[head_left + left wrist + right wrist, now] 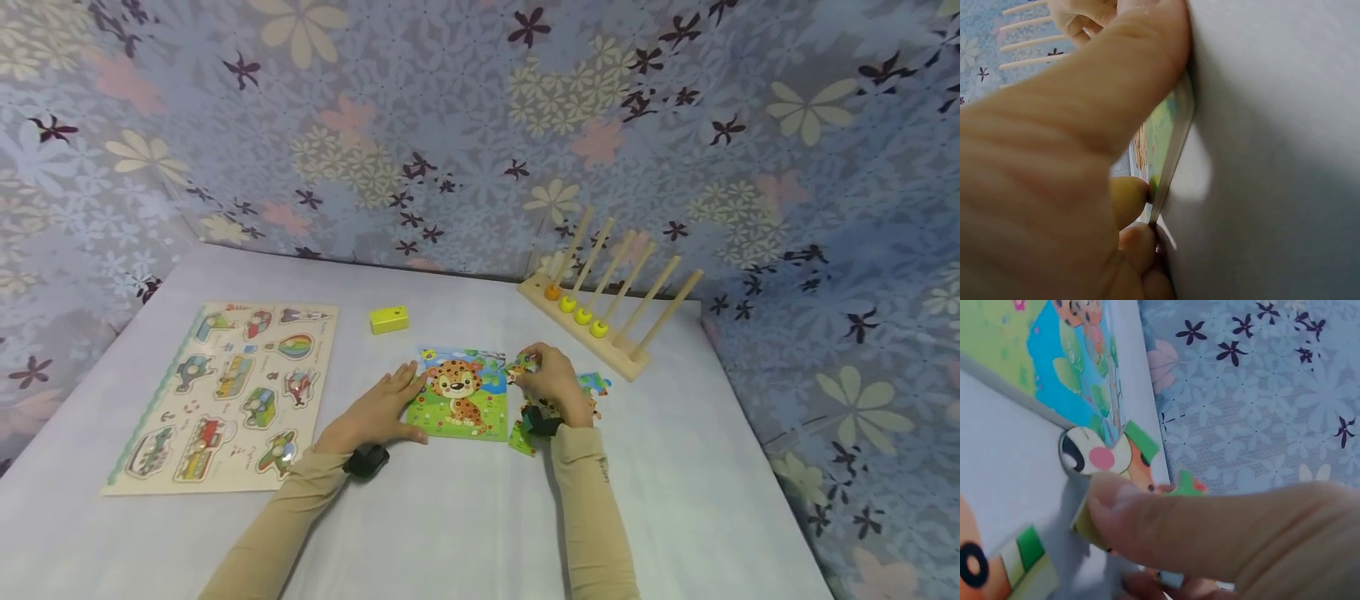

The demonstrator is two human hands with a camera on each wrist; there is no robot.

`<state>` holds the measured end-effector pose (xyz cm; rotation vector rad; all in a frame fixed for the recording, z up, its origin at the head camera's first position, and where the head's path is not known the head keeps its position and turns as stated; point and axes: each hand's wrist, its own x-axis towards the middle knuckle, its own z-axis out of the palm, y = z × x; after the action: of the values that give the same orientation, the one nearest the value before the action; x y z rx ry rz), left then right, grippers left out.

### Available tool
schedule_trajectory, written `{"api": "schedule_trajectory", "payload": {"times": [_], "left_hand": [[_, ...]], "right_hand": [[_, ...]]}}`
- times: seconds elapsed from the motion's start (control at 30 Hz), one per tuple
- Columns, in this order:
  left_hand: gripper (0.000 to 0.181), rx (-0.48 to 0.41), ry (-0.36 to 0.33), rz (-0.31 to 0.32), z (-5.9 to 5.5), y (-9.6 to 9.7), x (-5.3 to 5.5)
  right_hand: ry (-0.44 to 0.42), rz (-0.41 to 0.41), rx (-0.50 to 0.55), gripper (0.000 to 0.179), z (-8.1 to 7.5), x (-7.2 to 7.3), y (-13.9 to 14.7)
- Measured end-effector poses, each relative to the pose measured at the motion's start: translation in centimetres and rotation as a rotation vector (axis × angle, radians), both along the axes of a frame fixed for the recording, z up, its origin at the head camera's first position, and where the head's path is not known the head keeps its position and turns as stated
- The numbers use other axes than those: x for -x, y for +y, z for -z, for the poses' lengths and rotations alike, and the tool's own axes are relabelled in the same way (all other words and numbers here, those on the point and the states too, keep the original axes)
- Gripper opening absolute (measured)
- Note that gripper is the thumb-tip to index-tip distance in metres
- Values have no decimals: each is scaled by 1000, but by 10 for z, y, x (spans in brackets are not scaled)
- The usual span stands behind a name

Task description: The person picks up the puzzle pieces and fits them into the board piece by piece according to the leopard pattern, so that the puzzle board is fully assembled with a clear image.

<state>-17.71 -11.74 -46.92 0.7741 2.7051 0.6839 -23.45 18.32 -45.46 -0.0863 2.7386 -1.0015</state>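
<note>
A square picture board (491, 408) shows a spotted leopard cub on green grass. My left hand (382, 408) lies along its left side, fingers reaching the upper part and thumb by the lower corner. In the left wrist view the fingertips (1138, 247) touch the board's edge. Just off the board's right side, my right hand (551, 379) pinches a jigsaw piece (1100, 453) with a cartoon eye and a pink patch, close to the board's corner. Under and around this hand lie loose jigsaw pieces (594, 383), partly hidden by the hand and its wrist camera.
A wooden peg board (202, 408) with vehicle pictures lies at the left. Behind the picture board is a small yellow box (388, 320). A wooden rack (618, 358) with upright rods and several beads stands at the back right, near the flower-patterned curtain (450, 125).
</note>
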Motion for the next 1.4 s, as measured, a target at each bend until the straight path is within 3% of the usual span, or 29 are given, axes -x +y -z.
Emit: {"api": "schedule_trajectory", "payload": {"times": [0.23,0.43,0.57,0.7,0.97,1.4], "left_hand": [[101,-2,-2,1,-2,1,0],[100,3,4,3,1,0,0],[100,-2,0,5,2,0,0],[100,7,0,10,3,0,1],[105,13,-15,1,4,0,2],[107,22,-37,-16,2,1,3]], "right_hand": [[22,-22,80,23,-5,1,-1],[37,-66,234,33,-5,-1,-11],[39,-111,265,36,-4,-4,-25],[13,-124,285,27,-1,-5,-45],[51,-225,227,17,4,-10,-80],[207,-145,66,24,13,-20,-113]]}}
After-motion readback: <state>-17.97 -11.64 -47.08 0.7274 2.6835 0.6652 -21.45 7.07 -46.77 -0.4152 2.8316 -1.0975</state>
